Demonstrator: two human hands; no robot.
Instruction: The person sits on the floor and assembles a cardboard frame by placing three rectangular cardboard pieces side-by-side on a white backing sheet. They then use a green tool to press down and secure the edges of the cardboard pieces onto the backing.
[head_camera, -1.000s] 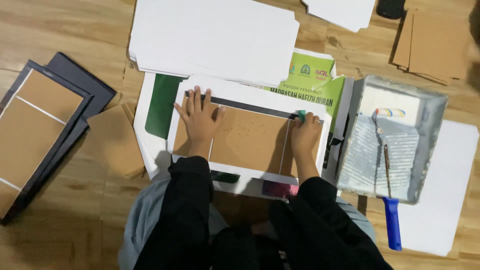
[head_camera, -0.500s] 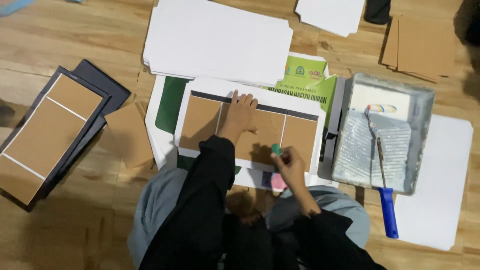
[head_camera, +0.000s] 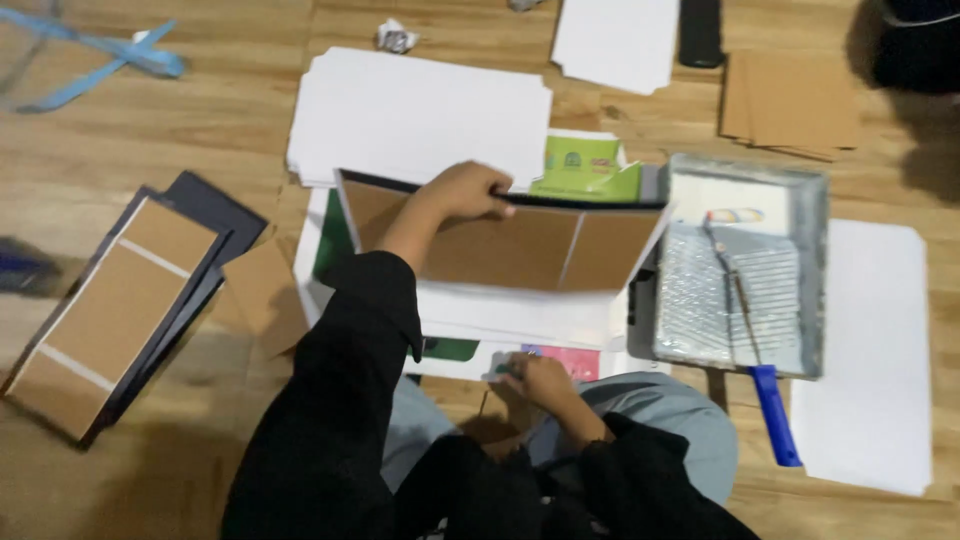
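Observation:
My left hand (head_camera: 465, 190) grips the far edge of a book cover (head_camera: 520, 250), brown cardboard panels glued on dark paper. The cover is tilted up off a white sheet (head_camera: 500, 318) on the wooden floor, its brown side facing me. My right hand (head_camera: 540, 382) is down by my knees at the near edge of the white sheet. It is closed around a small green tool (head_camera: 500, 369), blurred here. A pink scrap (head_camera: 575, 362) lies just right of that hand.
A paint tray (head_camera: 815, 270) with a blue-handled roller (head_camera: 775, 412) sits to the right, a white sheet (head_camera: 870, 350) beyond it. Finished covers (head_camera: 110, 310) are stacked at left. A stack of white sheets (head_camera: 420, 115), a green booklet (head_camera: 585, 165) and brown boards (head_camera: 790, 100) lie farther off.
Both hands were pressing the cover flat. The right hand then drew back toward my lap with the green tool, and the left hand took the far edge and lifted the cover upright.

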